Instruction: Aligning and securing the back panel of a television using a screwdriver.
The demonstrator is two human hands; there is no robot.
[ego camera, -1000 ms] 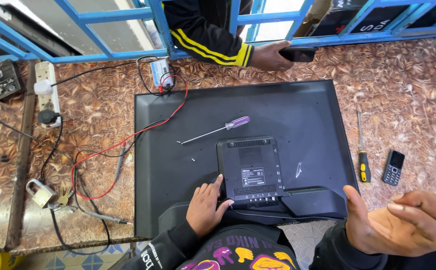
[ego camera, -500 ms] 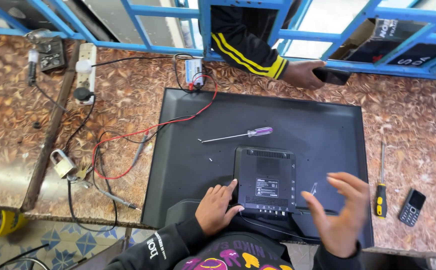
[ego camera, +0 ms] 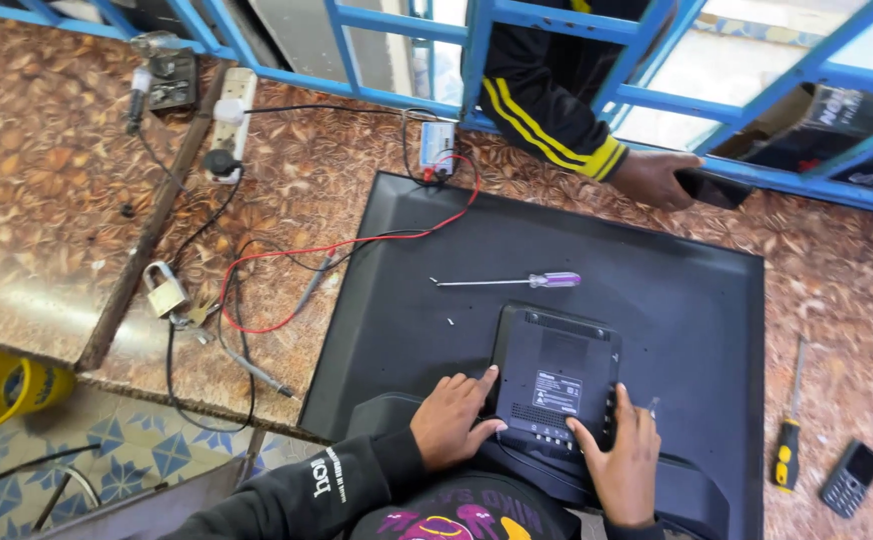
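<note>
right hand has come down from mid-air, now flat and open on raised back cover | left hand open, fingers on cover's left edge | purple screwdriver untouched on television back, on desk

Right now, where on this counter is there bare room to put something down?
Bare stone lies left of the grey padlock, and right of the black television back above the yellow-handled screwdriver. Crowded: the red and black wires beside the television.
</note>
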